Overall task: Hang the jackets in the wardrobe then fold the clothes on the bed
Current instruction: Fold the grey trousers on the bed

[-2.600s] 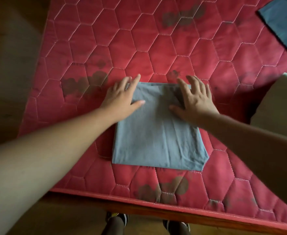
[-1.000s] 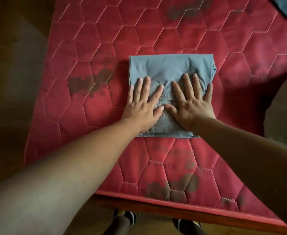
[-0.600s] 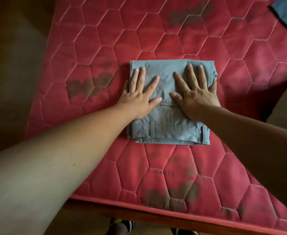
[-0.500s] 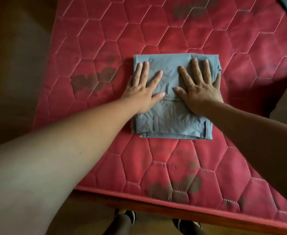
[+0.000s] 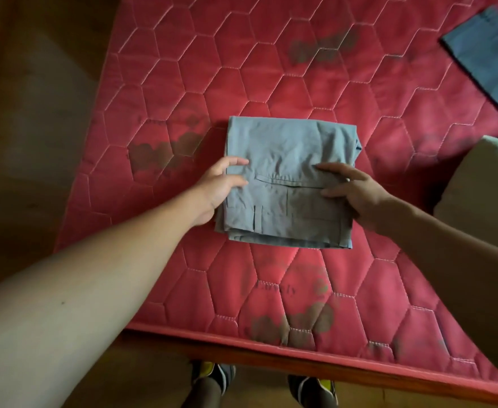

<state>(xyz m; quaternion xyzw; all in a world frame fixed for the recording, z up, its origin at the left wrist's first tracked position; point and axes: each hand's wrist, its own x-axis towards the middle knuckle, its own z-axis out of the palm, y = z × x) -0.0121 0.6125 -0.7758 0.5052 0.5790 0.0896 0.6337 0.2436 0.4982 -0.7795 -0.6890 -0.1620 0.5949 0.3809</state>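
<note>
A pair of grey trousers (image 5: 289, 160), folded into a thick rectangle, lies in the middle of the red quilted mattress (image 5: 271, 69). A back pocket and a belt loop face up. My left hand (image 5: 215, 188) holds its left edge, with thumb and forefinger on top of the cloth and the other fingers hidden. My right hand (image 5: 356, 191) holds the right edge the same way, with bent fingers and thumb on the fabric.
A folded dark blue garment (image 5: 489, 57) lies at the far right of the mattress. A pale cushion or cloth (image 5: 483, 189) sits at the right edge. The bed's wooden frame (image 5: 271, 360) runs along the near side, with my shoes below it. Bare floor lies to the left.
The trousers were folded over once more into a smaller rectangle. Both hands pressed flat on top of it. They have now slid outward to its left and right edges and taken hold.
</note>
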